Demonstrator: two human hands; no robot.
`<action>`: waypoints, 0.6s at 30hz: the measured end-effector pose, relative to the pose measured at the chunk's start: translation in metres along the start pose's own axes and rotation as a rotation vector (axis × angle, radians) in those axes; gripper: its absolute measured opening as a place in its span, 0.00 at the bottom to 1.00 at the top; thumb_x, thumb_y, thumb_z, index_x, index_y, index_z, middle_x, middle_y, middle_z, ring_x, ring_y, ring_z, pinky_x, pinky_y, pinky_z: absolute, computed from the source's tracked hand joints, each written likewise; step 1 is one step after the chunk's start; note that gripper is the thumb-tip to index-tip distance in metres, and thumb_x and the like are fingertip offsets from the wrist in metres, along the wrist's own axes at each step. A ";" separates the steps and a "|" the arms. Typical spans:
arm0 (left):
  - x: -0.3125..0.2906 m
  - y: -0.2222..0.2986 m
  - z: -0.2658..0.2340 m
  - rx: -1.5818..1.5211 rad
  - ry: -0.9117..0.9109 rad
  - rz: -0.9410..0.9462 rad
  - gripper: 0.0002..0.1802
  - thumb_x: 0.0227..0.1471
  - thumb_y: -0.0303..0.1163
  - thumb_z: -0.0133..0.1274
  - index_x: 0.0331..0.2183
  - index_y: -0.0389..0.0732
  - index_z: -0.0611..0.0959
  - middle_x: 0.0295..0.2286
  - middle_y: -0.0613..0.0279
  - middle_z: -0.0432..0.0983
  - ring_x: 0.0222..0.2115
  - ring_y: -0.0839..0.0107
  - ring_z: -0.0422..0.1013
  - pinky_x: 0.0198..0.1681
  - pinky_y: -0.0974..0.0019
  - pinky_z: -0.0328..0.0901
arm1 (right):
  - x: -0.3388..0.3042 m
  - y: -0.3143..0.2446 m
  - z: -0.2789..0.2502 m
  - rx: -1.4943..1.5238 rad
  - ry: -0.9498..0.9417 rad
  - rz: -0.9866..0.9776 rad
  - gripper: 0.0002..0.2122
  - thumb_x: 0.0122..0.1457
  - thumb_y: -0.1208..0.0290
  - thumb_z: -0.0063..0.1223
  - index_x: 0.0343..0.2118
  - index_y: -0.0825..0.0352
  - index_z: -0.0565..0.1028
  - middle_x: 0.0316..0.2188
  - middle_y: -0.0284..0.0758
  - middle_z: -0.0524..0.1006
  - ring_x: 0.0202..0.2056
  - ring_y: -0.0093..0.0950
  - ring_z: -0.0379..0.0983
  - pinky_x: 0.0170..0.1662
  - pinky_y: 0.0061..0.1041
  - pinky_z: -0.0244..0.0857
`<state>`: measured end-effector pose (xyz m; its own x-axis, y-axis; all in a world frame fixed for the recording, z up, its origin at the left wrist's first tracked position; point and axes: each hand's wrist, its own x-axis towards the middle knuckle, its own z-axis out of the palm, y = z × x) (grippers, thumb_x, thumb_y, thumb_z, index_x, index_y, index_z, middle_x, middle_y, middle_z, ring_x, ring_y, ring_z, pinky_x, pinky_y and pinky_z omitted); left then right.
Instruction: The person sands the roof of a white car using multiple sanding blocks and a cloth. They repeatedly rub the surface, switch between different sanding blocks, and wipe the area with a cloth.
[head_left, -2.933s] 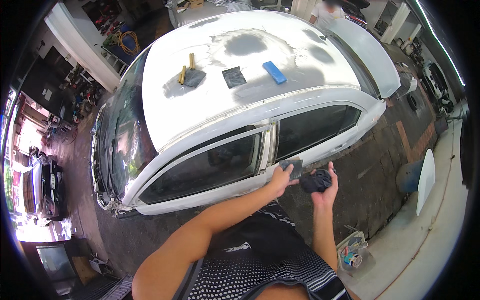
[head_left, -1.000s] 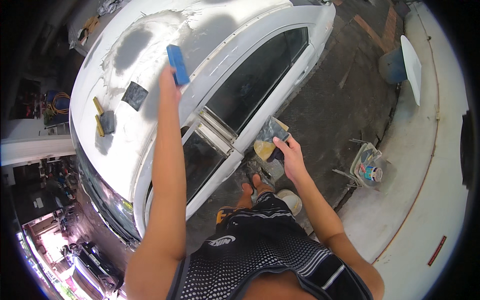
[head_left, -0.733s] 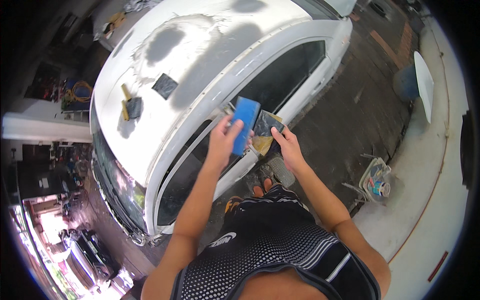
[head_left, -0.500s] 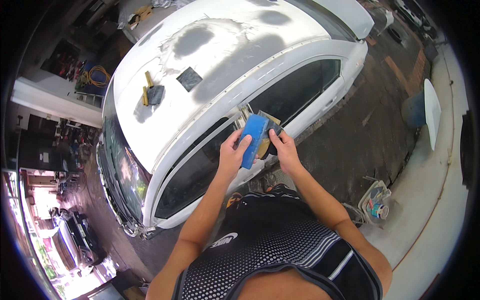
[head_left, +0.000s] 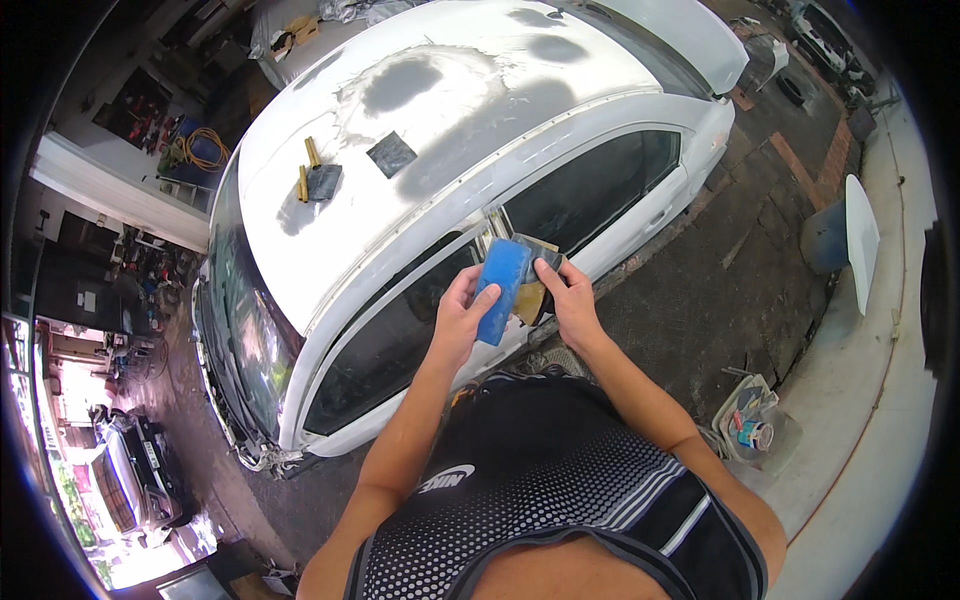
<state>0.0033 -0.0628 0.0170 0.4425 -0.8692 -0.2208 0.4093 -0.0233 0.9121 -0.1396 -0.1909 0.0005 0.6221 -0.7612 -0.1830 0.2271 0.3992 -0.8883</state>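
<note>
My left hand is closed around a flat blue sanding block, thumb across its face. Just right of the block, my right hand pinches dark grey sandpaper between thumb and fingers. A tan piece shows below the sandpaper, partly hidden by the block and fingers. Both hands are close together in front of the side windows of a white car. On its roof lie a dark square sheet and another dark piece with two yellow strips beside it.
Grey patches mark the car's roof. At the right, a bin with a white panel stands by the pale wall. A tub with cans sits on the floor near my right elbow. Another vehicle is at the lower left.
The head view has shifted slightly, so the car sits a little differently in it. The blue block has turned a little, showing more of its broad face. Both hands keep their holds.
</note>
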 end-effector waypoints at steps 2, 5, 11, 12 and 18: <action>-0.003 -0.001 0.000 0.021 -0.005 0.030 0.28 0.62 0.38 0.61 0.57 0.37 0.72 0.42 0.57 0.77 0.30 0.69 0.79 0.30 0.64 0.77 | -0.005 -0.005 0.007 0.037 0.028 0.003 0.10 0.70 0.64 0.57 0.44 0.66 0.80 0.37 0.24 0.76 0.37 0.14 0.72 0.41 0.18 0.69; -0.008 -0.003 -0.002 0.044 0.007 0.075 0.27 0.63 0.38 0.60 0.58 0.36 0.72 0.43 0.57 0.77 0.31 0.69 0.79 0.31 0.65 0.77 | -0.002 0.003 0.008 -0.070 0.050 -0.120 0.11 0.70 0.65 0.57 0.41 0.70 0.80 0.38 0.26 0.73 0.39 0.15 0.69 0.44 0.20 0.65; -0.013 -0.012 -0.012 0.231 0.135 0.331 0.27 0.65 0.37 0.58 0.60 0.36 0.72 0.51 0.55 0.73 0.36 0.71 0.78 0.36 0.68 0.77 | -0.004 -0.001 0.019 -0.211 0.005 -0.205 0.13 0.70 0.65 0.57 0.41 0.72 0.81 0.39 0.28 0.72 0.41 0.18 0.67 0.46 0.21 0.63; -0.013 -0.010 -0.006 0.234 0.146 0.372 0.26 0.65 0.37 0.58 0.60 0.36 0.73 0.53 0.55 0.71 0.38 0.72 0.77 0.37 0.69 0.76 | -0.003 0.001 0.017 -0.231 0.003 -0.212 0.13 0.70 0.64 0.57 0.41 0.72 0.81 0.39 0.28 0.72 0.41 0.19 0.68 0.46 0.21 0.63; -0.019 0.009 -0.005 0.501 0.205 0.421 0.21 0.66 0.36 0.57 0.55 0.33 0.79 0.55 0.56 0.67 0.46 0.71 0.73 0.43 0.70 0.72 | -0.003 0.006 0.020 -0.372 0.020 -0.332 0.14 0.71 0.63 0.56 0.42 0.72 0.81 0.40 0.29 0.73 0.41 0.20 0.68 0.47 0.20 0.62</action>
<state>0.0027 -0.0443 0.0274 0.6456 -0.7441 0.1719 -0.2273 0.0276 0.9734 -0.1252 -0.1757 0.0042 0.5466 -0.8271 0.1307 0.1255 -0.0734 -0.9894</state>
